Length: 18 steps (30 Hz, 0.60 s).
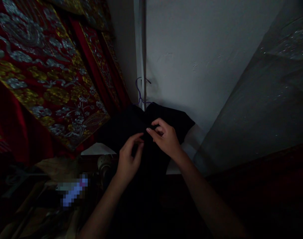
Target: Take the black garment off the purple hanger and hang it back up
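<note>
A black garment with short sleeves or shoulders spread wide hangs from a thin purple hanger against the wall corner. At the middle of its front, my left hand has thumb and fingers brought together on the cloth. Just to the right and slightly higher, my right hand pinches at the same front line, its thumb pointing toward my left fingertips. The two hands are close but apart. Darkness hides any button or edge between the fingers, and the garment's lower part fades into shadow.
A red cloth with gold and silver embroidery hangs on the left. Clear plastic sheeting covers the right side of the pale wall. A shoe shows below left, beside a blurred-out bright patch and dim clutter.
</note>
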### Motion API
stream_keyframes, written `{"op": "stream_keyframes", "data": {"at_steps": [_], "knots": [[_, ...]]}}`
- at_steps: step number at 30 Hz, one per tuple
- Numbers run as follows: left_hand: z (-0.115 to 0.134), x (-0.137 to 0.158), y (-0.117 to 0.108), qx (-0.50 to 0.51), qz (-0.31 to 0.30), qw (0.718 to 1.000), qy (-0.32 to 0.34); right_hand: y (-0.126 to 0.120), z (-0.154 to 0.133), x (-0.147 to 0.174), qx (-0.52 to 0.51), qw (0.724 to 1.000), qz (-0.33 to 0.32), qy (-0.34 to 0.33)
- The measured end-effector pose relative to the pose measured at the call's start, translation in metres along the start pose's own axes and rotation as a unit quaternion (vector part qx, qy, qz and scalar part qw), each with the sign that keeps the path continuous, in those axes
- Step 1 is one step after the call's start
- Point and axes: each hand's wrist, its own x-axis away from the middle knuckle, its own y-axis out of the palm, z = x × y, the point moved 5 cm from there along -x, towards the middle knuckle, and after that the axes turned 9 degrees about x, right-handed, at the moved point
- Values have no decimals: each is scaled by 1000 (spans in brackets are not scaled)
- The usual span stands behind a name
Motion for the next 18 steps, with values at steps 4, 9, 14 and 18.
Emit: {"op": "stream_keyframes", "data": {"at_steps": [4, 9, 14, 18], "knots": [[19, -49, -10, -35, -29, 997, 59, -1, -9, 1, -29, 999, 2, -17], [20, -63, -2, -84, -67, 992, 62, 0, -7, 7, -92, 994, 54, -10], [23, -58, 0, -98, -56, 991, 70, 0, 0, 19, -133, 984, 118, 16], [28, -58, 0, -109, -68, 989, 75, 7, -3, 15, -106, 993, 51, 12]]}}
